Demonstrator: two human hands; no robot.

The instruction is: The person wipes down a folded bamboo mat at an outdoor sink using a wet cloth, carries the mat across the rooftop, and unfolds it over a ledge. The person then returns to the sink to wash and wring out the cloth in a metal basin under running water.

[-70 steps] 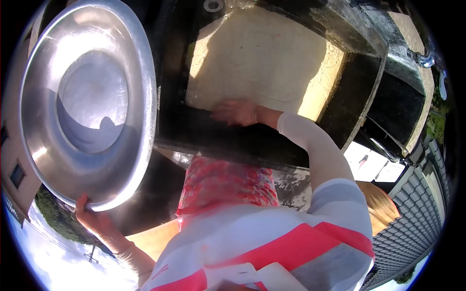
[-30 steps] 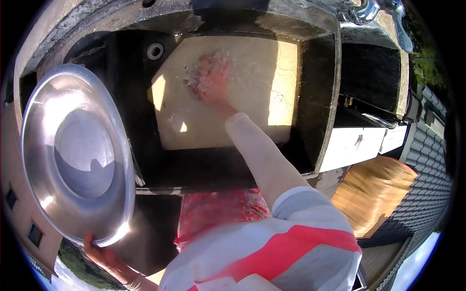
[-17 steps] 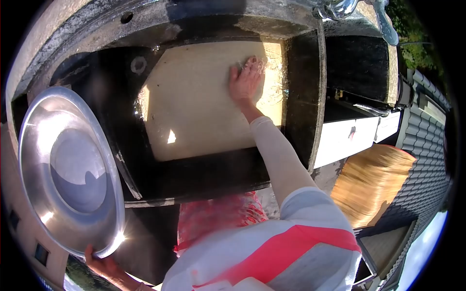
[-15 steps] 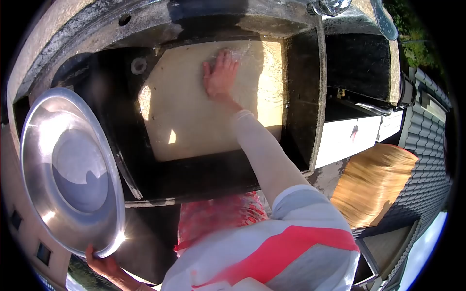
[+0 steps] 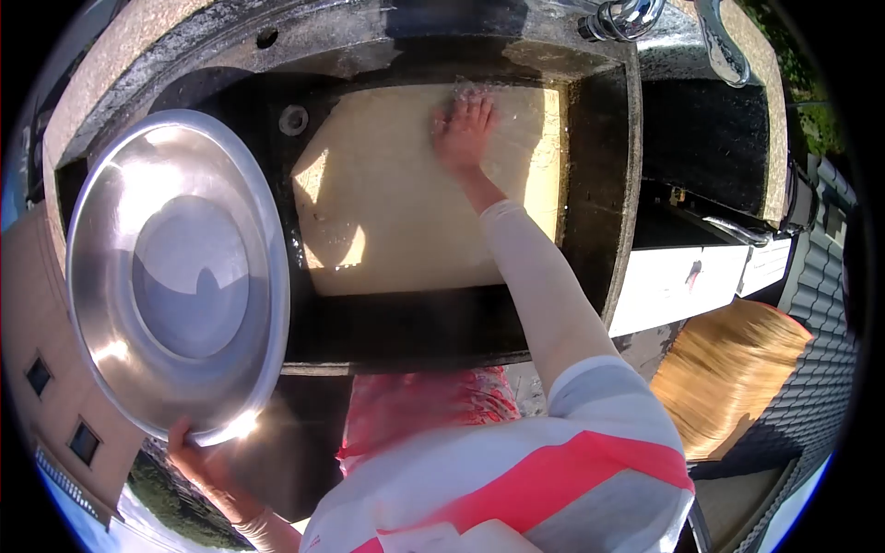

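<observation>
A wide shiny metal basin [image 5: 111,230] is tilted up at the left edge of the dark stone sink [image 5: 599,212]. My left hand [image 5: 189,456] grips its lower rim, fingers curled over the edge. Inside the sink lies a large cream-coloured board [image 5: 406,212], wet in places, with patches of sunlight on it. My right hand [image 5: 464,129] rests palm down near the board's far edge, its fingers stretched out and holding nothing. A little water glints around the fingertips.
A metal tap [image 5: 622,18] stands above the sink's far right corner. Right of the sink are a second dark basin [image 5: 705,138] and a white panel [image 5: 682,286]. A shiny golden-brown object [image 5: 733,378] lies lower right. A round drain ring [image 5: 293,120] sits left of the board.
The metal basin has moved up and to the right with my left hand, closer over the sink. My right hand has slid slightly right along the board. The whole view has shifted a little.
</observation>
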